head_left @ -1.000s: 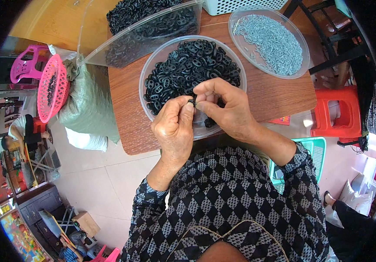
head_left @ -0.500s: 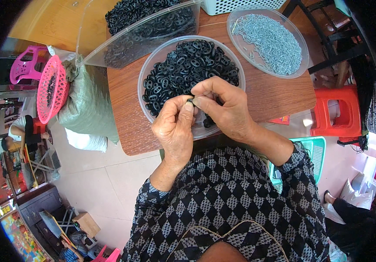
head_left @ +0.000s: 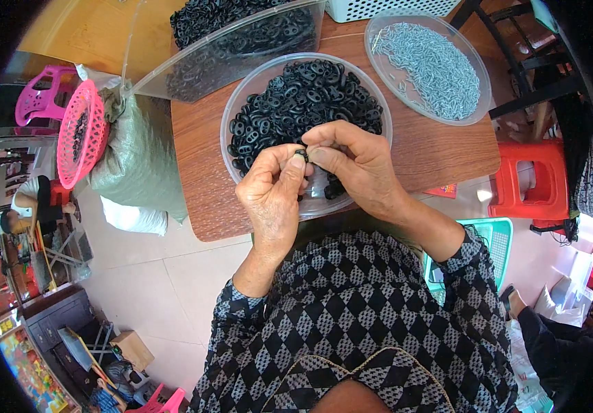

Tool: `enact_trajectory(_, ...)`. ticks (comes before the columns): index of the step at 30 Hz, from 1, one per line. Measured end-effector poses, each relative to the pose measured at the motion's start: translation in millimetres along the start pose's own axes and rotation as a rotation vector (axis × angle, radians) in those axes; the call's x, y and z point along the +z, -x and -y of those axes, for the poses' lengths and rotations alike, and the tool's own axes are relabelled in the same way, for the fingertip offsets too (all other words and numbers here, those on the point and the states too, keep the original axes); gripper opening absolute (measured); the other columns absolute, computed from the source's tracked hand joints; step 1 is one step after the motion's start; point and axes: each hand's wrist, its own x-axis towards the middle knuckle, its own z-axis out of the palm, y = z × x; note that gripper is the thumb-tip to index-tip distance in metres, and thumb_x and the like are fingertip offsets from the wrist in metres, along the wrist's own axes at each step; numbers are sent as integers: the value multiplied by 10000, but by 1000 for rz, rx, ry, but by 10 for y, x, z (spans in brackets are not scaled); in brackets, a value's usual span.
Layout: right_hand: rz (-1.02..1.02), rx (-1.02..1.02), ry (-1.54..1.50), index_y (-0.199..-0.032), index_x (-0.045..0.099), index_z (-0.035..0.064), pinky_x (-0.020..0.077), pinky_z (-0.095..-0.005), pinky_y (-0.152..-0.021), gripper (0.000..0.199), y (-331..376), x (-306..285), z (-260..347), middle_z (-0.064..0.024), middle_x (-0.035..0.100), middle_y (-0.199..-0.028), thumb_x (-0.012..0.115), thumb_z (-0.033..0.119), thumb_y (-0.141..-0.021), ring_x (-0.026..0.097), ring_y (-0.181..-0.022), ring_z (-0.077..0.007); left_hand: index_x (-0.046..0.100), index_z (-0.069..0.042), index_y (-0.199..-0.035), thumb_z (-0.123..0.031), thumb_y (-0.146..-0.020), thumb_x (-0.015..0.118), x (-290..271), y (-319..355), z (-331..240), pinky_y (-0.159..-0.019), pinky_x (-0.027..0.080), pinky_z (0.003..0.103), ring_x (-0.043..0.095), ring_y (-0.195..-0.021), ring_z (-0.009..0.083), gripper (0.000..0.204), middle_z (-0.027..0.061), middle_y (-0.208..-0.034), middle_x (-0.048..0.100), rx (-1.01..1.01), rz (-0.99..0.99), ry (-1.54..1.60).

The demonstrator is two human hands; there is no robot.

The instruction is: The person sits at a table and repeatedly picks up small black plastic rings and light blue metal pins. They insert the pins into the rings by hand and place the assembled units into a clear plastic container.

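My left hand is closed, pinching a small black plastic piece between thumb and fingers. From the other side my right hand meets it, its thumb and forefinger pressed together at the piece's edge. Whatever lies between those right fingertips is hidden. Both hands are over the near part of a round clear tub, heaped with black oval pieces that have two holes. A few more pieces lie near the tub's front wall, partly behind my right hand.
The tub stands on a brown wooden table. Beyond it are a clear bin of black pieces and a round tray of small silvery screws. Left stand a sack and a pink basket; right, a red stool.
My hands stay together over the tub, with the left fingers shifted slightly around the piece, which now shows more. The whole view has moved a little.
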Motion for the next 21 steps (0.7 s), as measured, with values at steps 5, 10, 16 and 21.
enact_trajectory(5, 40, 72, 30, -953, 603, 0, 473, -240, -658, 150, 1, -20, 39, -50, 620, -809, 587, -4, -803, 569, -716, -92, 624, 47, -904, -23, -843, 587, -12, -8, 10, -504, 424, 187, 522, -562, 79, 100, 66, -715, 618, 8, -7, 12)
enact_trajectory(10, 27, 48, -19, -913, 600, 3, 463, -230, -645, 123, 3, 5, 22, -40, 613, -793, 586, -14, -792, 567, -719, -87, 622, 47, -904, -28, -845, 589, -6, 11, -1, -509, 428, 190, 524, -565, 82, 101, 65, -710, 616, 7, -8, 28)
enact_trajectory(16, -27, -76, 154, -824, 603, 18, 442, -285, -630, 66, 8, 16, 1, -53, 588, -724, 604, 3, -759, 551, -687, -145, 621, 17, -904, -36, -871, 562, 4, 23, 20, -525, 420, 157, 498, -582, 29, 85, 15, -712, 605, 20, 8, 15)
enact_trajectory(21, -43, -198, 341, -786, 606, 29, 433, -326, -625, 51, 19, 27, 15, -75, 584, -711, 613, 19, -737, 545, -672, -217, 620, 16, -907, -44, -873, 567, 7, 19, 45, -517, 420, 156, 499, -580, 25, 87, 8, -709, 602, 28, -9, 14)
